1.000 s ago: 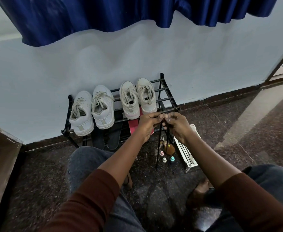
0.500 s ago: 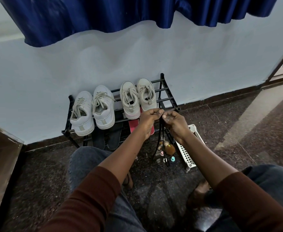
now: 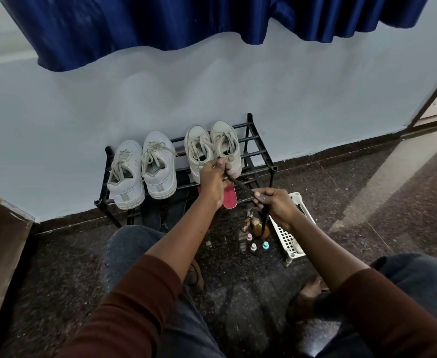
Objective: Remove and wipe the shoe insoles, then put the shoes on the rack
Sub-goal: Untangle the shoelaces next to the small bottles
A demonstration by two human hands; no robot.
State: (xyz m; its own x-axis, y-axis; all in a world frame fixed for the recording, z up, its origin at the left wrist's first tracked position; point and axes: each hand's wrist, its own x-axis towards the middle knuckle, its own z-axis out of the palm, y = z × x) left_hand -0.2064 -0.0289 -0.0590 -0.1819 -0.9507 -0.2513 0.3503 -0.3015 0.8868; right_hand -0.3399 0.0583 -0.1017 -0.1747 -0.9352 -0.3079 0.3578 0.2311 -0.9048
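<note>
Two pairs of pale sneakers stand on the top shelf of a black shoe rack [image 3: 262, 151] against the wall: a white pair [image 3: 141, 171] at the left and a beige pair [image 3: 212, 146] at the right. A red insole [image 3: 229, 198] sticks out under the beige pair. My left hand [image 3: 212, 177] pinches one end of a thin black cord [image 3: 240, 186] in front of the beige pair. My right hand [image 3: 274, 205] grips the same cord lower and to the right, and the rest hangs down from it.
A white slotted plastic basket [image 3: 288, 239] lies on the dark speckled floor right of the rack. Small bottles [image 3: 257, 241] and a brown object stand beside it. Dark footwear sits under the rack. A brown furniture edge [image 3: 0, 228] is at the left; a blue curtain hangs above.
My hands were close together on the cord in front of the rack. They have drawn apart: the left rose toward the beige pair, the right dropped toward the basket, stretching the cord between them.
</note>
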